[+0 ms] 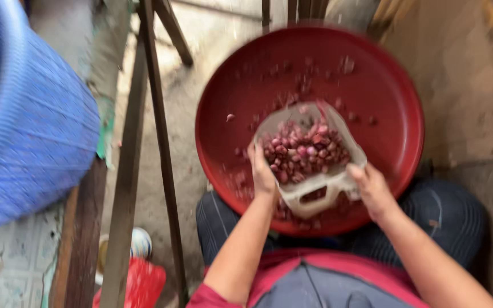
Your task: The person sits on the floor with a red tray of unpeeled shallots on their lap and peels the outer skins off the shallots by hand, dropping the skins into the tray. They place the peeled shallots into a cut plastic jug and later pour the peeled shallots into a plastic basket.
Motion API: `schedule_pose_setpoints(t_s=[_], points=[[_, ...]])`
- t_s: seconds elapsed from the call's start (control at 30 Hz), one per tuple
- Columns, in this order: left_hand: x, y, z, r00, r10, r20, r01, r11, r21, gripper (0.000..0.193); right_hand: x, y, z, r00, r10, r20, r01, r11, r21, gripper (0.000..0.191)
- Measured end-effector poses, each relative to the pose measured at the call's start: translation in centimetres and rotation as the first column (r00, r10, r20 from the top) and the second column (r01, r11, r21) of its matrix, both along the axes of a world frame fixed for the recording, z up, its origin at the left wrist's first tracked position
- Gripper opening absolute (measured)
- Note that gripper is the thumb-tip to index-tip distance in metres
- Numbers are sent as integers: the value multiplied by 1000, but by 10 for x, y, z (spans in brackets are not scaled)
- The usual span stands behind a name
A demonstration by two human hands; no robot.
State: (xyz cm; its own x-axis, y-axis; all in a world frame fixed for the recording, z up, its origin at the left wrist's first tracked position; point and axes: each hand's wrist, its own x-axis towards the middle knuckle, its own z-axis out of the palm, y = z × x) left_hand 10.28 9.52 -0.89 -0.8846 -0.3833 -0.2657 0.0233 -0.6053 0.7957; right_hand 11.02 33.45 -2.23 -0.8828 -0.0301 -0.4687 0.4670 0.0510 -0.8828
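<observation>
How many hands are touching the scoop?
2. The left hand is at the left edge of the scoop, and the right hand holds its handle at the lower right, over the red tray.

packages: cut-open whitish plastic jug (pixel 315 188), handle toward me, lying in the red round tray (pixel 389 102) on my lap, full of small reddish-purple shallots (pixel 303 151) | red packet (pixel 141 285), lower left on the floor, blurred | labels, signs, screens: none
</observation>
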Motion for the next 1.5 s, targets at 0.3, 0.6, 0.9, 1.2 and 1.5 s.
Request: schedule_pose_setpoints(t_s=[0.3,0.6,0.9,1.2,1.5], points=[[-6,-12,10,938,-41,-343,59,997,41,49,-14,17,9,977,43,-208,-53,998,-46,70],[9,-3,-10,978,13,-210,-31,996,-82,48,6,14,2,996,33,-83,-33,999,-9,67],[-20,-6,12,981,19,-194,-19,1000,2,52,-9,0,8,997,22,-76,-22,1000,-7,70],[-2,-12,-3,921,-47,-387,19,997,-77,52,-3,21,16,881,89,-464,-157,982,-109,76],[14,-1,-42,998,-5,-69,3,999,-33,51,18,24,-32,992,105,-63,-105,994,-6,65]])
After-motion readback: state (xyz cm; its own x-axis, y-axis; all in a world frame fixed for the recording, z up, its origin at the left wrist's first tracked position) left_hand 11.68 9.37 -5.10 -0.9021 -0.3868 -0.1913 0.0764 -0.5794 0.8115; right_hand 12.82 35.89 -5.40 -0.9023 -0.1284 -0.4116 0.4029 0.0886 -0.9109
